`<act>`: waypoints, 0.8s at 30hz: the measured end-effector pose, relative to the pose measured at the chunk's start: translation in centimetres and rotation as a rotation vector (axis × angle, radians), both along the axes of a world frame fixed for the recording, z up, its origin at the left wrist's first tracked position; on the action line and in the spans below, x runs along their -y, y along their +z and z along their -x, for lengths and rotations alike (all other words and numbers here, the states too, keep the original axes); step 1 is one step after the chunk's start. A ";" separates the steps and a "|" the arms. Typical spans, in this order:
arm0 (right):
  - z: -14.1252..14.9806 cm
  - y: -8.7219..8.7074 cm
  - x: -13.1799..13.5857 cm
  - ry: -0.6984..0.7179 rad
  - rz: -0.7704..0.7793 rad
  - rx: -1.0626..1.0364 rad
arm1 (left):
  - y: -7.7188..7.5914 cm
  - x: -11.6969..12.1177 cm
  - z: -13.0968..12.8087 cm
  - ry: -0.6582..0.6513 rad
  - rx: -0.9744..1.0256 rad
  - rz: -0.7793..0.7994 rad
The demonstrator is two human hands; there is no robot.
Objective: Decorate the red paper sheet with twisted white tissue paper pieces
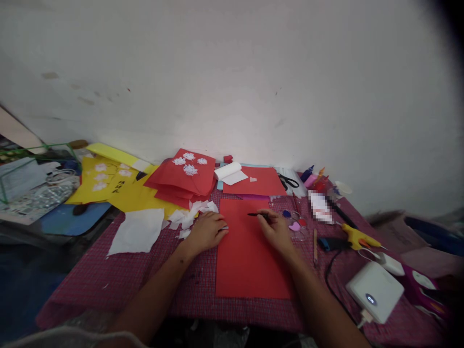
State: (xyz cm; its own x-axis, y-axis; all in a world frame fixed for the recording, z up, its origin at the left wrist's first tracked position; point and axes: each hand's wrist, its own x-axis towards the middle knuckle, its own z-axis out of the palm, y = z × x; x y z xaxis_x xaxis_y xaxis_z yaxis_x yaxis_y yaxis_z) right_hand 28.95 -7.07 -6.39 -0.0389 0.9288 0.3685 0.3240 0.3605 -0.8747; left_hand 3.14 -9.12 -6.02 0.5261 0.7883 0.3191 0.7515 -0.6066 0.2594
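A sheet of red paper (250,261) lies flat on the table in front of me. Over its upper right part, my right hand (274,229) is closed around a thin dark pen (256,214), whose point is directed left. My left hand (206,232) rests at the sheet's left edge with its fingers curled and thumb close to them. Something small and pale shows at those fingertips, too small to name. Torn pieces of white paper (185,217) lie just beyond and left of that hand.
Red sheets with white paper flowers (190,169) and a white paper roll (228,170) lie at the back. Left are yellow sheets (123,191) and white tissue (139,232). On the right are small paint pots (295,226), a yellow glue gun (357,237) and a white power bank (377,290) with cables.
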 end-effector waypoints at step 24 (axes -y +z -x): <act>-1.6 2.7 0.6 -0.294 -0.056 -0.152 | -0.1 0.0 0.0 -0.006 -0.051 0.022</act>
State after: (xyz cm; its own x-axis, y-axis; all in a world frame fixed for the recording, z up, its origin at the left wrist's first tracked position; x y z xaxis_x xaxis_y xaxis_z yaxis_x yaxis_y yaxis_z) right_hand 30.56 -7.68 -3.65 0.2874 0.8703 0.4000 0.2887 0.3195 -0.9025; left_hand 3.16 -9.10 -6.11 0.5464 0.7912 0.2747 0.7601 -0.6061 0.2341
